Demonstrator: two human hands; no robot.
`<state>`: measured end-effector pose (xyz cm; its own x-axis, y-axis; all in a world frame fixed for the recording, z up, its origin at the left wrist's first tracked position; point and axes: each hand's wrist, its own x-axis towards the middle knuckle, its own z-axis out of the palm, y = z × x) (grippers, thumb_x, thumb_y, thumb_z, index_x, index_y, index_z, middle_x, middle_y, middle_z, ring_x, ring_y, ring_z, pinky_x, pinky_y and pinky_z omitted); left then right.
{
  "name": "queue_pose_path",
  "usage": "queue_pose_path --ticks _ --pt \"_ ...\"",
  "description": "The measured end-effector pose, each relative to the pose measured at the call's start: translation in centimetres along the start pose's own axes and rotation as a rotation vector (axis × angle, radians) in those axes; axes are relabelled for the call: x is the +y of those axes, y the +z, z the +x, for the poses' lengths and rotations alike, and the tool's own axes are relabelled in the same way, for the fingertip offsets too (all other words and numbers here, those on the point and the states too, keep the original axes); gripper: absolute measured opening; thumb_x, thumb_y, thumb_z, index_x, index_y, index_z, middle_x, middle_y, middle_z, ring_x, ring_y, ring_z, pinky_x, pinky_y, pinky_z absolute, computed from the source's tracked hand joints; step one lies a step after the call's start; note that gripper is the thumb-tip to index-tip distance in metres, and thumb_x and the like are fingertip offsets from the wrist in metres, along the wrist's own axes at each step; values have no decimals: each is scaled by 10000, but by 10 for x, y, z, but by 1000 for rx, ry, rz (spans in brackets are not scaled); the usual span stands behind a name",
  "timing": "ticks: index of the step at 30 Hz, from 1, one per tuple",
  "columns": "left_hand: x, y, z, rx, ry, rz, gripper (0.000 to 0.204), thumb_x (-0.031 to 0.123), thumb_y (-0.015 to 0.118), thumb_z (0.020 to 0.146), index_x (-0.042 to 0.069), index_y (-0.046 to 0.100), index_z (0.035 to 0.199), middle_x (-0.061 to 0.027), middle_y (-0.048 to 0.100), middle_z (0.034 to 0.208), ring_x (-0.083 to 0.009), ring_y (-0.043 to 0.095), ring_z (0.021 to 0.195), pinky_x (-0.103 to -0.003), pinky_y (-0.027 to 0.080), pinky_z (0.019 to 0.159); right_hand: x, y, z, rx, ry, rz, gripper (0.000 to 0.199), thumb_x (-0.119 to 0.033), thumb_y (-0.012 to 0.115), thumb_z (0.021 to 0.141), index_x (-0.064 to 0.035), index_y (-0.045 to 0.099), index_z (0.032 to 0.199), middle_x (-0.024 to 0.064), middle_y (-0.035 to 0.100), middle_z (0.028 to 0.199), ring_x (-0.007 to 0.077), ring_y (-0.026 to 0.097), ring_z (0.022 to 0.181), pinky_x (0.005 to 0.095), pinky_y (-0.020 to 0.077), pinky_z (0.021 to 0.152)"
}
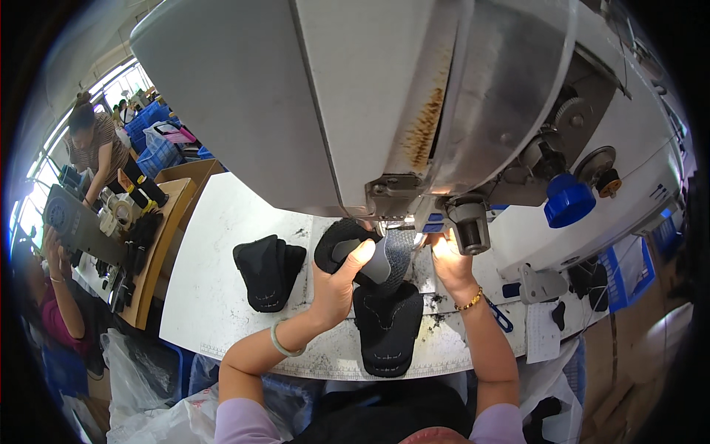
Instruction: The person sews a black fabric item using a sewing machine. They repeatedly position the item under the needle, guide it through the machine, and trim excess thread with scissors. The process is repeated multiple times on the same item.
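Below the head of a large grey-white sewing machine [325,111], a dark grey textured shoe upper [399,255] with a smooth grey panel and black lining lies at the stitching area. My left hand [336,285] grips its left side, thumb on top. On the other side of the stitching area, my right hand [451,266] reaches up with fingers bent; machine parts partly cover them, and what they hold is hidden. Nearest to me rests a black padded shoe piece [388,333] with pale stitching, just under the upper. More black padded pieces [270,274] lie overlapped at left.
The white table [200,281] carries dark lint and a ruler strip along its front edge. Blue-handled snips [499,317] lie right of my right wrist. A blue knob [569,200] juts from the machine. A blue bin [629,270] stands at right. Two people work at left.
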<state>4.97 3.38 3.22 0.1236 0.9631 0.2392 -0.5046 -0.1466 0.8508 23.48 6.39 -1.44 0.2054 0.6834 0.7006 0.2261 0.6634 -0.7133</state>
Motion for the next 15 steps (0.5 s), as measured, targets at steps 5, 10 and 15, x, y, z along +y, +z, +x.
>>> queue_pose_path --ticks 5,10,15 --pt "-2 5 -6 51 7 76 101 92 622 861 4 626 910 -12 618 847 -89 566 790 -241 465 750 -13 -2 8 -122 183 70 269 117 547 793 10 620 1029 85 655 810 153 617 716 246 481 637" --pt "-7 6 -7 62 128 186 116 91 606 866 -24 619 873 -17 613 841 -96 547 782 -249 444 740 -41 -2 10 81 82 -104 91 43 542 855 12 595 922 1 539 688 67 484 585 219 410 542" --pt "-3 4 -5 52 156 232 118 83 597 853 -29 613 886 -37 616 883 -102 550 807 -245 435 758 -87 -9 -7 -247 410 80 260 -195 569 924 14 567 769 -12 531 613 5 475 523 175 359 447"
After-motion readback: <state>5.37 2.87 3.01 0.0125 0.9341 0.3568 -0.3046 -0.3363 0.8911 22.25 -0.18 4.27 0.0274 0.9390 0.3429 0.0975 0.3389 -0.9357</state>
